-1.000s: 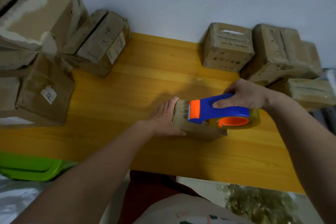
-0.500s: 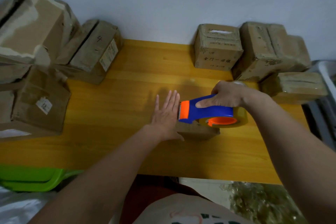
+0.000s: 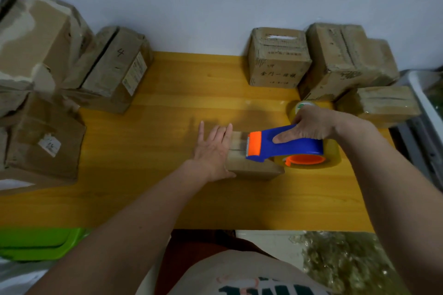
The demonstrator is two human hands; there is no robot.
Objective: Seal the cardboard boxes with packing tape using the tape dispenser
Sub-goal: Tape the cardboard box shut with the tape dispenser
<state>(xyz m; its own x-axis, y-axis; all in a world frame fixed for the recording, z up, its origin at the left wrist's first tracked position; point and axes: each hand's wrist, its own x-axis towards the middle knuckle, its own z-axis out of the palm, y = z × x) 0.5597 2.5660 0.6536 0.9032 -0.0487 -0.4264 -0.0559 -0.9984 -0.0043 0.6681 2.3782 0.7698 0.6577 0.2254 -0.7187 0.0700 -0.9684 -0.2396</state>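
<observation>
On the table [image 3: 143, 194], your flat left hand [image 3: 212, 151] pressed the small box [image 3: 251, 170] while your right hand [image 3: 309, 124] gripped the tape dispenser [image 3: 285, 146], apparently touching the box top.

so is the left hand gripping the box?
No, the left hand lies flat with straight fingers against the box, while the right hand holds the dispenser.

At mid-frame the tape dispenser [image 3: 285, 145] is bright blue with an orange front and an orange hub inside its clear yellowish roll. The small box [image 3: 251, 167] beneath is plain brown. The table [image 3: 167, 108] is honey-yellow wood grain. Lower left, a lime-green bin [image 3: 38, 243].
</observation>
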